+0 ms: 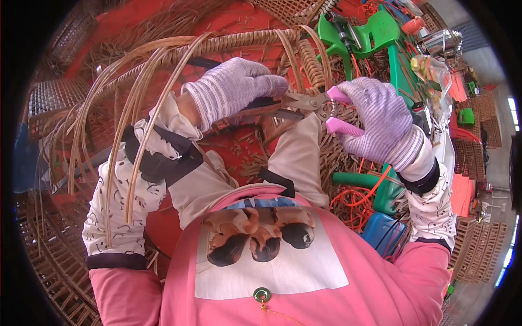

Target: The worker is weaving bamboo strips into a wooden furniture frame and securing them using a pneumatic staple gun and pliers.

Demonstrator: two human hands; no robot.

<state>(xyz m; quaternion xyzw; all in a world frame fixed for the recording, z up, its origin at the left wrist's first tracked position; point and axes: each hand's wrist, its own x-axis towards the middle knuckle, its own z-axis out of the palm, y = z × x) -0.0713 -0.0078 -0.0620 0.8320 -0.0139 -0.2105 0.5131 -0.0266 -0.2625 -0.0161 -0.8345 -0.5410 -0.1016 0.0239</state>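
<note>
My right hand (380,117), in a pale purple knit glove, grips pruning shears (307,102) with pink handles and a coil spring. The handles stand apart, and the metal blades point left toward my left hand (234,89). That hand wears a matching glove; its fingers are pressed together beside the blade tips. What lies under those fingers is mostly hidden. Behind both hands curves a rattan frame (217,42) wrapped with strips. Long loose rattan strips (142,89) arch down from it across my left forearm.
Cut rattan scraps (340,146) litter the red floor. A green plastic chair (380,32) at the far right bears a dark tool. Orange hose (356,198) coils near a blue container (383,233) on my right. Woven panels (481,250) stand further right, and more wickerwork (51,244) lies left.
</note>
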